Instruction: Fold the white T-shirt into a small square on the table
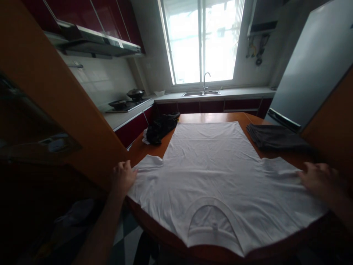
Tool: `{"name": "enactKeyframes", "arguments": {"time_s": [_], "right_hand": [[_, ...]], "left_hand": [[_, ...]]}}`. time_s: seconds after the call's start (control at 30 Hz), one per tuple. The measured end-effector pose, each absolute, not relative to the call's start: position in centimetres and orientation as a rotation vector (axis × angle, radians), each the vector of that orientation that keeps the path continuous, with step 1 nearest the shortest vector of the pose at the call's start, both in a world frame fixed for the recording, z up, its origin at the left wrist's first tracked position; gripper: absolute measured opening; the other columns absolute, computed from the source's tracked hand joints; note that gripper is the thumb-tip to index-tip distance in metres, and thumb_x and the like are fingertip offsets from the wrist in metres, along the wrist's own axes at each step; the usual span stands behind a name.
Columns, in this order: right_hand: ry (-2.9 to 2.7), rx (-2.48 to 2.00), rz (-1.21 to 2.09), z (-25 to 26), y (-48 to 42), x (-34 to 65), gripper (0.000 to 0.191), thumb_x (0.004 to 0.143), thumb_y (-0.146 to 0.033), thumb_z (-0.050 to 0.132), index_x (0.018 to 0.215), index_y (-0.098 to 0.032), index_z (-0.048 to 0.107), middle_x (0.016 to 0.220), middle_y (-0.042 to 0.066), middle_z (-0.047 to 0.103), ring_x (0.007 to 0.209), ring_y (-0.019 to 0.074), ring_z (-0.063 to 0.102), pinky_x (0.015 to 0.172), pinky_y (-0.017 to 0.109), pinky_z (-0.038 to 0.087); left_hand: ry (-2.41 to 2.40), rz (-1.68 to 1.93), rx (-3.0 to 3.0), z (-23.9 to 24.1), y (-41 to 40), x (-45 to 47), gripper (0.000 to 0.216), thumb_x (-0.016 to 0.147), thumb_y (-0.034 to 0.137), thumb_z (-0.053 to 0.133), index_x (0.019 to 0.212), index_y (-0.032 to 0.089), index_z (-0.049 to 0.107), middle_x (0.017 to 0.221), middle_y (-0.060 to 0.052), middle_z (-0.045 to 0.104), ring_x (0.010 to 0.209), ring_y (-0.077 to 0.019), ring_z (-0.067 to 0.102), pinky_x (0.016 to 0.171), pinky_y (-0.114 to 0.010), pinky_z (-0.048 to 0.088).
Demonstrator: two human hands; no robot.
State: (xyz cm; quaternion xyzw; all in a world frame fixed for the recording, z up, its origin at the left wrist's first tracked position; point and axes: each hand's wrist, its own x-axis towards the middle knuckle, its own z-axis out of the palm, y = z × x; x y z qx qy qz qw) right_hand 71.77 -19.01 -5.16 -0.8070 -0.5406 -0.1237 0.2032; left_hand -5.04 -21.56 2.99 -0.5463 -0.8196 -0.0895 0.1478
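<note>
The white cotton T-shirt [212, 173] is spread flat on the round wooden surface [217, 117], collar at 6 o'clock. Both sleeves are pressed: left hand [123, 179] at 9, right hand [317, 178] at 3, each grip spread flat. Wrinkles are best smoothed outward, evenly.

The T-shirt [209, 165] spread on the table was plain white, without print or pattern. The table [212, 117] beneath it was warm orange-brown wood. A bundle of cloth [161, 127] at the far left of the table was black with a scrap of white at its edge. The folded garment [273, 137] on the right was dark grey. The cabinet fronts [220, 106] under the counter were deep red, and the refrigerator [311, 66] was silver-grey.
</note>
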Motion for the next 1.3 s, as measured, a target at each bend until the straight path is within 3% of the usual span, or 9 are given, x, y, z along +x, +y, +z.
{"name": "enactKeyframes", "arguments": {"time_s": [0.1,0.2,0.37,0.53,0.7,0.9,1.03,1.17,1.3], "right_hand": [[-1.846,-1.972,-0.365,-3.2,-19.1,63.1,0.056,0.094,-0.046,0.041,0.129,-0.009,0.065,0.134,0.03,0.057,0.126,0.0401,0.053,0.097,0.054,0.043],[-2.092,-1.764,-0.199,-2.0,-18.7,52.5,0.054,0.097,-0.037,0.04,0.141,-0.009,0.055,0.15,0.023,0.049,0.142,0.0337,0.042,0.114,0.049,0.034],[-2.389,-1.646,0.113,-1.9,-18.9,42.5,0.06,0.101,-0.037,0.037,0.155,-0.012,0.039,0.166,0.017,0.027,0.154,0.0303,0.023,0.122,0.053,0.022],[-2.454,-1.616,0.172,-2.5,-19.8,44.3,0.064,0.103,-0.046,0.034,0.158,-0.014,0.035,0.166,0.017,0.025,0.155,0.0291,0.02,0.124,0.052,0.018],[-2.537,-1.447,0.164,-2.3,-22.4,45.4,0.061,0.104,-0.048,0.035,0.159,-0.021,0.036,0.167,0.014,0.021,0.155,0.03,0.016,0.123,0.059,0.016],[-2.67,-1.101,0.309,-1.6,-28.5,44.9,0.066,0.105,-0.043,0.041,0.164,-0.024,0.018,0.168,0.011,0.02,0.156,0.0274,0.015,0.124,0.057,0.017],[-2.648,-1.109,0.393,-1.3,-29.6,45.0,0.059,0.106,-0.04,0.038,0.162,-0.027,0.027,0.167,0.009,0.022,0.155,0.0258,0.02,0.124,0.053,0.022],[-2.505,-1.324,0.315,-0.9,-24.8,43.4,0.055,0.106,-0.035,0.031,0.158,-0.018,0.037,0.166,0.012,0.026,0.155,0.0241,0.02,0.124,0.05,0.022],[-2.371,-1.603,0.21,-1.0,-17.4,42.4,0.06,0.105,-0.039,0.031,0.158,-0.012,0.034,0.167,0.016,0.022,0.155,0.0281,0.018,0.123,0.052,0.019]], "left_hand": [[-2.114,-0.385,-1.969,2.6,-19.9,1.3,0.054,0.096,0.039,0.046,0.139,0.007,0.054,0.141,-0.024,0.054,0.133,-0.0353,0.05,0.113,-0.046,0.038],[-1.859,-0.341,-2.443,1.6,-18.3,10.0,0.063,0.1,0.046,0.042,0.15,0.007,0.043,0.156,-0.023,0.043,0.147,-0.0354,0.036,0.119,-0.052,0.029],[-1.459,-0.24,-2.892,-0.9,-18.3,20.3,0.07,0.104,0.056,0.031,0.163,0.019,0.021,0.168,-0.014,0.021,0.156,-0.0317,0.015,0.123,-0.059,0.018],[-1.261,-0.185,-3.026,-1.0,-19.9,20.1,0.068,0.104,0.06,0.03,0.163,0.028,0.018,0.169,-0.008,0.018,0.157,-0.0296,0.009,0.124,-0.059,0.01],[-0.996,-0.113,-3.231,0.3,-22.1,18.5,0.07,0.103,0.061,0.035,0.163,0.031,0.016,0.168,-0.006,0.017,0.156,-0.0283,0.011,0.126,-0.054,0.009],[-0.84,-0.153,-3.345,1.5,-26.4,16.5,0.076,0.103,0.054,0.044,0.164,0.03,0.007,0.168,-0.007,0.016,0.156,-0.0277,0.014,0.127,-0.051,0.009],[-0.74,-0.127,-3.464,2.9,-27.4,15.6,0.072,0.102,0.051,0.047,0.163,0.031,0.015,0.166,-0.006,0.024,0.154,-0.0264,0.021,0.127,-0.047,0.014],[-1.047,-0.409,-3.317,3.2,-22.7,17.0,0.054,0.108,0.042,0.032,0.161,0.031,0.028,0.162,-0.004,0.038,0.152,-0.0206,0.03,0.124,-0.043,0.026],[-1.418,-0.333,-2.902,1.5,-15.7,17.0,0.059,0.106,0.047,0.034,0.16,0.024,0.031,0.166,-0.01,0.029,0.156,-0.0288,0.016,0.124,-0.058,0.016]]}}
